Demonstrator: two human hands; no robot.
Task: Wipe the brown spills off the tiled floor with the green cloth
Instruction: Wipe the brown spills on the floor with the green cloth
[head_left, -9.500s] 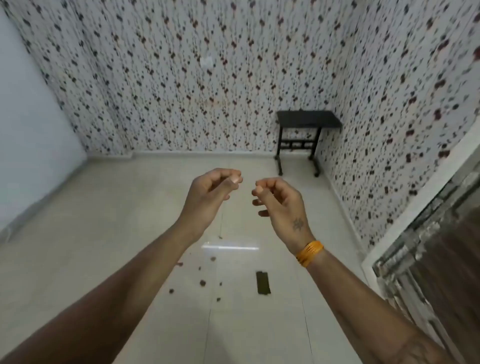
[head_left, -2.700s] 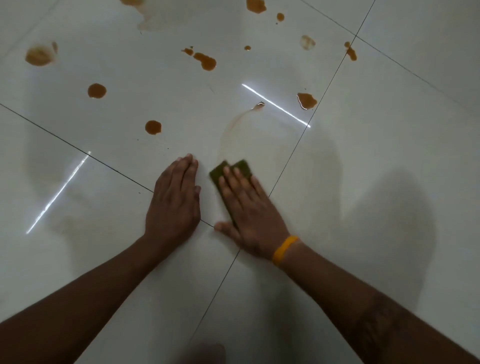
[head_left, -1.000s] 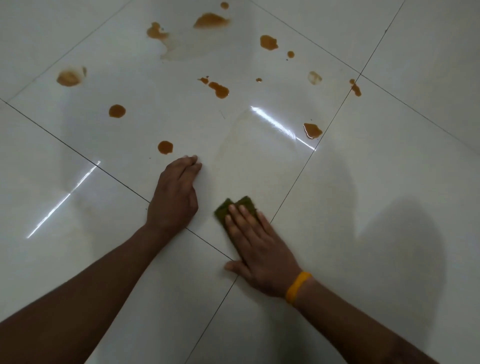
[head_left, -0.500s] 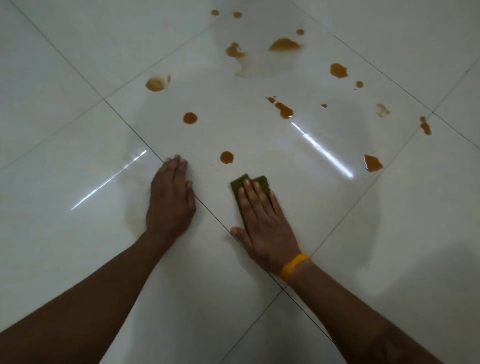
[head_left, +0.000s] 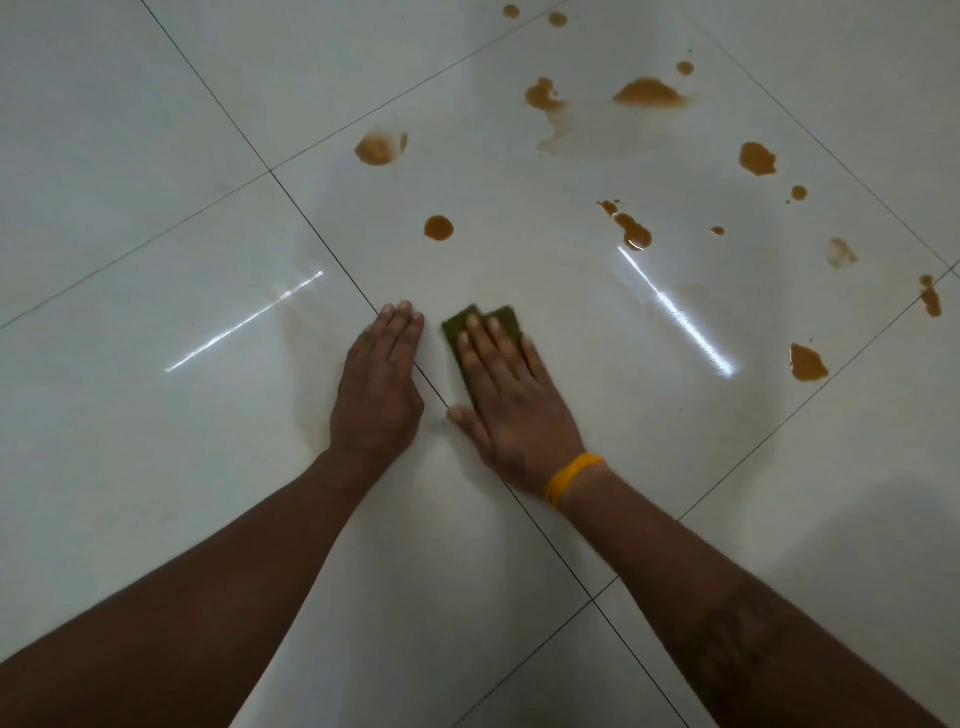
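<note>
The tiled floor is glossy off-white, ruled by thin dark grout lines and streaked with bright white glare. Brown spills dot it in amber-orange blots, some paler and smeared at the edges. The cloth is dark olive green. An orange-yellow band circles the right wrist.

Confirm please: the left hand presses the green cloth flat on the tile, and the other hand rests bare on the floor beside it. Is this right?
Not quite. In the head view it is the right hand that presses the green cloth flat; the left hand rests bare beside it.
</note>
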